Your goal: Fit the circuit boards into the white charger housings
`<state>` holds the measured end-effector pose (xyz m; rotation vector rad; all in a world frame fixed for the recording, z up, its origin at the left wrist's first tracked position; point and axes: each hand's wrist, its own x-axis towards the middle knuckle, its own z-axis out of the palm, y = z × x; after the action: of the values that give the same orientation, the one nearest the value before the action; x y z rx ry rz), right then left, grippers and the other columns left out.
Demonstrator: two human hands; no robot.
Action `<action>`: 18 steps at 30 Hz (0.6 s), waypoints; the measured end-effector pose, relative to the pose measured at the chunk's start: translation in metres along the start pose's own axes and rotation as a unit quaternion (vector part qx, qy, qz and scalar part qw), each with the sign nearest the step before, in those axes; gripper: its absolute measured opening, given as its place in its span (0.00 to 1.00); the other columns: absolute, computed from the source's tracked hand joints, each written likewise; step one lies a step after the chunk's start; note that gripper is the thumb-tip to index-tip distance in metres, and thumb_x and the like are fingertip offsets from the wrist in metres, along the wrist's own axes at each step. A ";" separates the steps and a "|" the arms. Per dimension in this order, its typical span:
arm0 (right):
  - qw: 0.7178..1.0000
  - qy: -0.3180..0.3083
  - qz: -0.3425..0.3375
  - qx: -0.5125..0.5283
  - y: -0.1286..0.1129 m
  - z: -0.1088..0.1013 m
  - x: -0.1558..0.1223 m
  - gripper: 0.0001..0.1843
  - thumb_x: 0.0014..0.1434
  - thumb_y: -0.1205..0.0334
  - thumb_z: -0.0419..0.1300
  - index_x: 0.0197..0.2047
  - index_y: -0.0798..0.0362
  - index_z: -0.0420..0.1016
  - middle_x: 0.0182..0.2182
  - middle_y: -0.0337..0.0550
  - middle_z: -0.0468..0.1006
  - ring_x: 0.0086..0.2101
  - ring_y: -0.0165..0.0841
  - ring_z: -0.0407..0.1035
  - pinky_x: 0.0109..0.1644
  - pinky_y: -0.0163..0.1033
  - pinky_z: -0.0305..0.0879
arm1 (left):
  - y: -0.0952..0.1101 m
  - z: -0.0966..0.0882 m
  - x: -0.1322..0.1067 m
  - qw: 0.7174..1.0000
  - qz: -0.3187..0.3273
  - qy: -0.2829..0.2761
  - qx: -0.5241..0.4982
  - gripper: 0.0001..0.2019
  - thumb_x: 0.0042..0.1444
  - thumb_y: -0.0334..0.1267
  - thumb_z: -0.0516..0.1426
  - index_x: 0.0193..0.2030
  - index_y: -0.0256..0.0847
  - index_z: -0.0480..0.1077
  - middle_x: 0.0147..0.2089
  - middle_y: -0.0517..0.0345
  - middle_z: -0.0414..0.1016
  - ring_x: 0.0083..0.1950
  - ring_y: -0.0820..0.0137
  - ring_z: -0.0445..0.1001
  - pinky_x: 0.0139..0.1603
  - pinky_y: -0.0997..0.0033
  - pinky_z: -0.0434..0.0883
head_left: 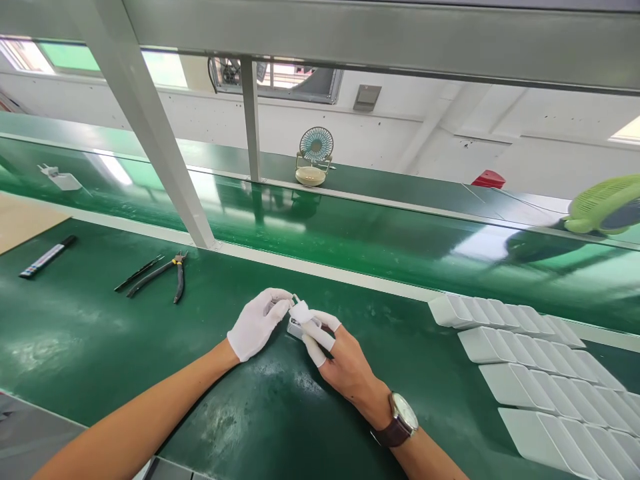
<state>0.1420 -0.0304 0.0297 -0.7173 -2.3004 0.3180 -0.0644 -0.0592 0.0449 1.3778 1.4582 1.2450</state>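
My left hand [263,323], in a white glove, has thumb and fingertips pinched at the pin end of a small white plug piece [301,311]. My right hand [336,353] wears white finger cots and grips the body of that piece between thumb and fingers. Directly below the piece sits a small grey, metallic-looking block [295,327], partly covered by the right fingers. Whether the plug piece touches the block I cannot tell. Both hands are low over the green bench top [240,407], close to its middle.
Right of my hands stand several rows of white plastic housings [530,387]. Pliers [179,270], a thin dark tool [139,273] and a marker [47,257] lie left. Beyond the pale rail, a white plug adapter [65,179] rests on the green belt [300,233]. A slanted post [155,127] rises ahead.
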 end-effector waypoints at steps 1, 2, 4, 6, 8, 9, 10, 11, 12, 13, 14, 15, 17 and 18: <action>1.000 0.024 0.008 0.005 -0.001 -0.001 0.001 0.25 0.66 0.70 0.56 0.63 0.41 0.69 0.53 0.48 0.75 0.46 0.36 0.76 0.48 0.42 0.79 | 0.000 0.000 -0.001 1.000 0.003 0.007 -0.003 0.15 0.65 0.48 0.52 0.47 0.41 0.72 0.45 0.53 0.80 0.44 0.65 0.78 0.47 0.63 0.76; 0.999 0.045 0.014 0.007 -0.001 -0.002 0.001 0.25 0.66 0.70 0.56 0.63 0.41 0.69 0.53 0.48 0.75 0.46 0.37 0.76 0.48 0.42 0.79 | 0.000 0.000 -0.002 1.000 0.007 0.015 -0.005 0.16 0.65 0.49 0.52 0.49 0.40 0.72 0.46 0.52 0.80 0.44 0.65 0.78 0.47 0.63 0.76; 0.998 0.056 0.014 0.009 -0.001 -0.002 0.001 0.24 0.65 0.71 0.56 0.62 0.43 0.70 0.52 0.49 0.75 0.46 0.38 0.76 0.48 0.43 0.78 | 0.000 0.000 -0.003 0.999 0.018 0.026 -0.008 0.18 0.65 0.50 0.52 0.51 0.40 0.71 0.45 0.51 0.80 0.44 0.66 0.78 0.47 0.63 0.76; 1.000 0.021 0.007 0.015 0.001 0.000 -0.001 0.21 0.65 0.71 0.56 0.59 0.46 0.72 0.51 0.51 0.75 0.45 0.38 0.76 0.48 0.44 0.78 | 0.000 0.001 -0.003 0.999 0.028 0.033 -0.009 0.19 0.66 0.51 0.51 0.52 0.39 0.70 0.45 0.51 0.80 0.43 0.66 0.78 0.46 0.63 0.76; 0.999 -0.012 0.014 0.027 0.004 0.004 -0.002 0.19 0.65 0.71 0.56 0.57 0.47 0.74 0.50 0.51 0.76 0.44 0.38 0.76 0.46 0.44 0.78 | 0.000 0.002 -0.002 0.999 0.027 0.035 -0.004 0.19 0.66 0.51 0.51 0.52 0.39 0.70 0.46 0.51 0.80 0.43 0.66 0.78 0.48 0.63 0.76; 0.999 -0.016 0.021 0.036 0.005 0.005 -0.003 0.18 0.66 0.71 0.56 0.56 0.47 0.74 0.49 0.51 0.76 0.43 0.37 0.76 0.46 0.43 0.78 | -0.001 0.002 -0.001 0.999 0.022 0.034 0.002 0.19 0.66 0.51 0.51 0.52 0.40 0.70 0.46 0.51 0.80 0.44 0.66 0.78 0.48 0.62 0.76; 0.998 -0.014 0.027 0.047 0.005 0.007 -0.003 0.18 0.66 0.70 0.55 0.56 0.46 0.74 0.49 0.50 0.76 0.43 0.37 0.76 0.46 0.43 0.78 | -0.002 0.002 0.000 0.999 0.017 0.029 0.010 0.18 0.66 0.50 0.51 0.52 0.40 0.70 0.47 0.51 0.79 0.45 0.65 0.78 0.50 0.61 0.76; 0.998 -0.007 0.034 0.061 0.006 0.008 -0.003 0.18 0.66 0.70 0.55 0.55 0.46 0.75 0.49 0.50 0.76 0.43 0.37 0.76 0.46 0.44 0.77 | -0.004 0.003 0.000 0.999 0.016 0.022 0.019 0.17 0.66 0.49 0.51 0.52 0.40 0.70 0.48 0.51 0.79 0.46 0.65 0.78 0.51 0.60 0.75; 0.996 0.001 0.043 0.080 0.007 0.008 -0.003 0.18 0.66 0.70 0.55 0.55 0.45 0.75 0.50 0.49 0.76 0.45 0.37 0.76 0.48 0.45 0.77 | -0.005 0.003 0.000 0.999 0.021 0.014 0.031 0.17 0.66 0.48 0.51 0.53 0.40 0.69 0.49 0.50 0.78 0.48 0.64 0.77 0.52 0.59 0.75; 0.992 0.008 0.058 0.111 0.008 0.008 -0.003 0.17 0.66 0.69 0.55 0.54 0.45 0.76 0.51 0.49 0.75 0.47 0.38 0.75 0.50 0.46 0.76 | -0.007 0.004 0.000 0.998 0.031 0.005 0.046 0.16 0.65 0.46 0.52 0.53 0.40 0.69 0.50 0.50 0.77 0.49 0.63 0.77 0.52 0.59 0.75; 0.984 0.021 0.085 0.155 0.008 0.008 -0.003 0.16 0.66 0.67 0.55 0.54 0.45 0.76 0.52 0.49 0.75 0.49 0.39 0.74 0.51 0.47 0.75 | -0.009 0.006 -0.001 0.997 0.047 -0.001 0.063 0.16 0.63 0.45 0.55 0.54 0.41 0.68 0.50 0.50 0.76 0.49 0.63 0.76 0.50 0.58 0.75; 0.968 0.036 0.125 0.214 0.009 0.008 -0.002 0.15 0.66 0.64 0.56 0.54 0.45 0.76 0.53 0.49 0.75 0.50 0.40 0.74 0.51 0.47 0.76 | -0.010 0.008 -0.002 0.994 0.069 -0.004 0.083 0.18 0.60 0.43 0.58 0.55 0.41 0.67 0.51 0.50 0.75 0.48 0.63 0.76 0.49 0.58 0.76; 0.905 0.050 0.228 0.357 0.010 0.007 -0.001 0.15 0.67 0.58 0.57 0.55 0.47 0.74 0.52 0.48 0.77 0.48 0.39 0.75 0.48 0.46 0.77 | -0.011 0.013 -0.005 0.985 0.126 -0.008 0.116 0.26 0.52 0.40 0.64 0.58 0.43 0.65 0.52 0.50 0.72 0.47 0.63 0.75 0.45 0.59 0.77; 0.860 0.046 0.277 0.426 0.010 0.006 -0.001 0.17 0.66 0.54 0.58 0.56 0.47 0.73 0.50 0.48 0.78 0.45 0.39 0.76 0.45 0.45 0.78 | -0.011 0.017 -0.006 0.979 0.160 -0.009 0.127 0.30 0.49 0.39 0.67 0.59 0.44 0.64 0.53 0.49 0.71 0.46 0.63 0.74 0.43 0.60 0.77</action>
<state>0.1423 -0.0229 0.0212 -0.8528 -1.5463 1.4181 -0.0505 -0.0624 0.0295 1.8486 1.4622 1.2670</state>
